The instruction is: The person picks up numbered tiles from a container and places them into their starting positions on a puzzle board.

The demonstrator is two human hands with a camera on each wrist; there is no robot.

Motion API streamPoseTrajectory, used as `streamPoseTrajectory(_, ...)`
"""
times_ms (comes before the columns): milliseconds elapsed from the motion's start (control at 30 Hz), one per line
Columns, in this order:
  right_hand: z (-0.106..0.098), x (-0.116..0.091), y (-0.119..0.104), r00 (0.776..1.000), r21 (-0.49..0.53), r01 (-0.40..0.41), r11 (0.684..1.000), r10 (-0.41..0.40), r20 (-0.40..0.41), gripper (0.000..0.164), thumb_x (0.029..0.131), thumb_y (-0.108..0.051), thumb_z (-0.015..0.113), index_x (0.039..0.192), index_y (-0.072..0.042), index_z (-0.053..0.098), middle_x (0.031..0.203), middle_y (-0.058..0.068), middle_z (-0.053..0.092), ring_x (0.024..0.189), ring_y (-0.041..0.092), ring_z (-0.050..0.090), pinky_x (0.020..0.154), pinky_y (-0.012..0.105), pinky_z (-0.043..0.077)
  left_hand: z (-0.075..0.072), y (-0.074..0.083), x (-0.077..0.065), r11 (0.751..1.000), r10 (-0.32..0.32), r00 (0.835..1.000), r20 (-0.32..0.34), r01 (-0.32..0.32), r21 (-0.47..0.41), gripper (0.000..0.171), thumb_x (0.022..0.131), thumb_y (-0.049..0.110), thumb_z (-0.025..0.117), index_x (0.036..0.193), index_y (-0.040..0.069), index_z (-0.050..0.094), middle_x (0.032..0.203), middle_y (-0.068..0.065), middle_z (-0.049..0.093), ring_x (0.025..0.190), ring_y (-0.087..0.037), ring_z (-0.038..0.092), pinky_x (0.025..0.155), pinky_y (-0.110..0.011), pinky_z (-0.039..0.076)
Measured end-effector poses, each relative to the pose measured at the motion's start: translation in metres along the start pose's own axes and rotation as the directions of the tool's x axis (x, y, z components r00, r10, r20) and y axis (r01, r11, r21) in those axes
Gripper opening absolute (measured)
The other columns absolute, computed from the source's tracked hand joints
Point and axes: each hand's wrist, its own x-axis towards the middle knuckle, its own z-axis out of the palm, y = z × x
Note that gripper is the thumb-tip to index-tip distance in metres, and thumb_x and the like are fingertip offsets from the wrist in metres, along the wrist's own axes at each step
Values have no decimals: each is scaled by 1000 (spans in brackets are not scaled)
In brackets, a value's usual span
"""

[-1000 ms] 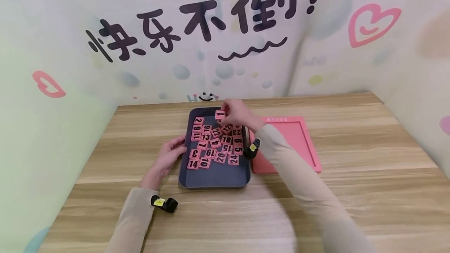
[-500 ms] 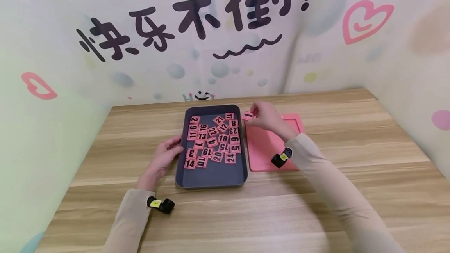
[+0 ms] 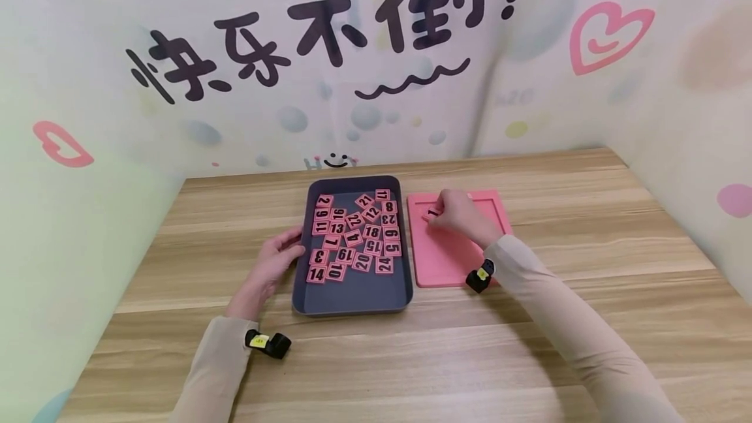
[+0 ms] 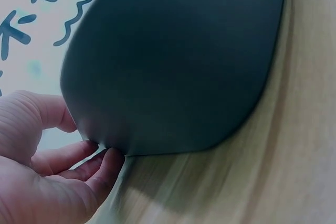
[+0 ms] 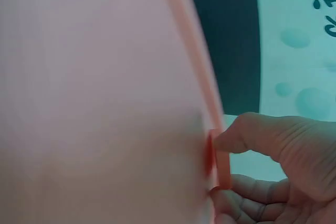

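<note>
My right hand (image 3: 461, 215) pinches a pink number tile (image 3: 433, 213) marked 1 between thumb and fingers. It is over the upper left part of a pink puzzle frame (image 3: 449, 260). In the right wrist view the tile (image 5: 223, 167) shows edge-on at the fingertips; whether it touches the frame's floor I cannot tell. My left hand (image 3: 270, 266) rests against the left side of a dark grey tray (image 3: 358, 296). Seen from the left wrist, its relaxed fingers (image 4: 107, 174) touch the tray's outer wall. Several loose number tiles (image 3: 352, 238) lie in the tray at various angles.
The tray and the frame stand side by side on a wood-grain table (image 3: 352, 371), with a narrow gap between them. Behind the table rises a printed wall cloth (image 3: 247, 129) with large black lettering.
My right hand has carried the tile marked 1 from above the tray's far end rightward, then down over the pink frame. The left hand has stayed at the tray's side.
</note>
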Motion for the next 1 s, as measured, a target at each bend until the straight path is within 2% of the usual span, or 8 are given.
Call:
streamPoseTrajectory(100,3,2,0,1000,-13,4,1000,-3,2,27,75,-12,76,71,-2,51,62,3,46,58,14,43,54,24,36,0,-1,0,1000,-1,1000,-2,1,2,50,91,-5,46,139,-8,35,141,-26,38,127,-33,40,102,-31,38)
streamPoseTrajectory(267,2,6,-2,1000,-34,22,999,-21,20,43,77,-21,77,55,-10,42,49,-5,30,47,8,30,47,22,26,-1,-1,0,1000,-1,1000,-6,1,5,49,91,-4,47,139,-8,36,141,-26,39,127,-33,40,102,-31,38)
streamPoseTrajectory(400,-1,8,-4,998,-69,58,996,-56,36,36,78,-14,77,55,-7,49,52,-2,34,50,12,33,50,23,29,-1,-2,-1,1000,1,1000,-7,-1,9,49,92,-4,47,139,-8,35,141,-26,39,127,-33,40,102,-30,38)
streamPoseTrajectory(533,-4,11,-5,995,-120,91,989,-85,54,19,81,-7,71,64,-2,63,56,1,47,55,15,43,53,25,36,-2,-2,-1,1000,-3,1000,-7,3,-1,50,92,-4,47,140,-8,35,142,-25,37,128,-33,39,104,-32,36)
streamPoseTrajectory(600,-4,14,-4,994,-132,96,987,-88,64,15,82,-6,69,68,-1,67,58,2,52,55,16,46,54,25,38,-2,-1,-2,1000,-5,1000,-5,5,-3,50,92,-4,47,140,-7,35,142,-25,37,128,-33,39,104,-33,36)
streamPoseTrajectory(867,-4,18,-3,991,-148,118,982,-108,73,17,84,-10,69,68,-2,67,57,2,54,53,14,46,53,24,38,-3,0,-1,1000,-3,1000,-9,3,-14,50,91,-4,47,140,-7,35,141,-25,38,128,-32,40,104,-32,36)
streamPoseTrajectory(1000,-8,20,-6,994,-157,101,982,-92,63,19,82,-12,71,67,-2,67,57,1,55,53,13,44,52,24,37,-2,0,0,1000,-1,1000,-5,1,-15,50,91,-4,47,140,-7,36,141,-26,39,127,-32,40,104,-34,36)
